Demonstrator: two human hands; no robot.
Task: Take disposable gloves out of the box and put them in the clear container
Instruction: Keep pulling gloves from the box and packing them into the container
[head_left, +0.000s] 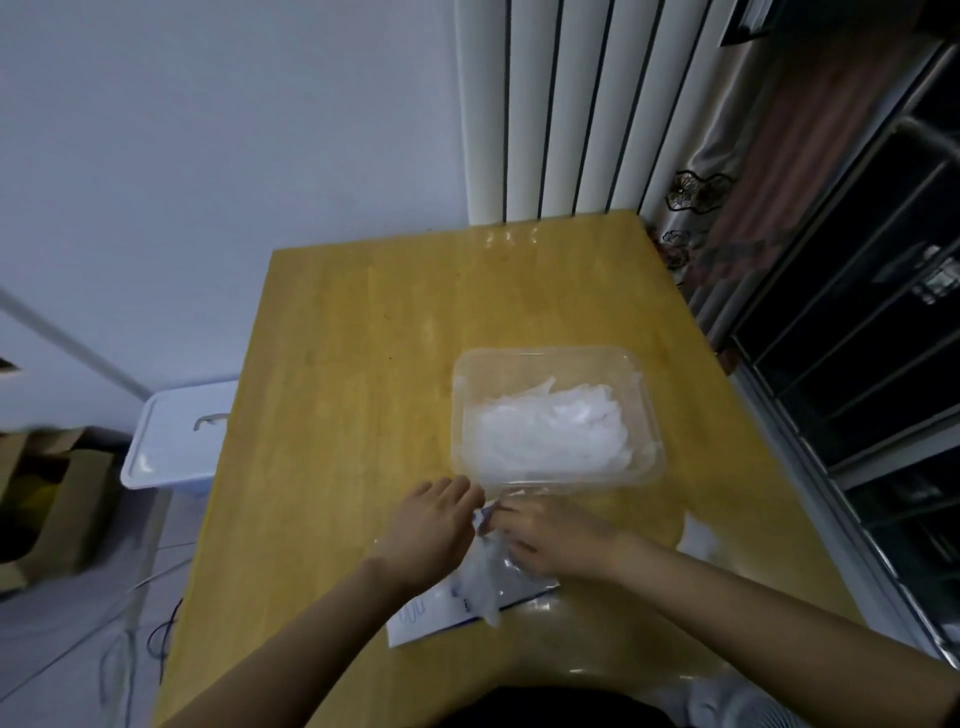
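A clear plastic container (652, 415) stands on the wooden table, holding a heap of thin white disposable gloves (550, 431). Just in front of it lies the flat white glove box (431, 613) with blue print, partly under my hands. My left hand (431, 530) rests on the box's far end, fingers curled down at its opening. My right hand (545, 540) pinches a crumpled clear glove (483, 582) that sticks out of the box. Which fingers hold what is blurred.
The yellow wooden table (363, 364) has bare room to the left and behind the container. A white radiator (545, 104) stands at the back. A white lidded bin (176, 436) and cardboard boxes (47, 499) sit on the floor left. Dark shelving (857, 338) runs along the right.
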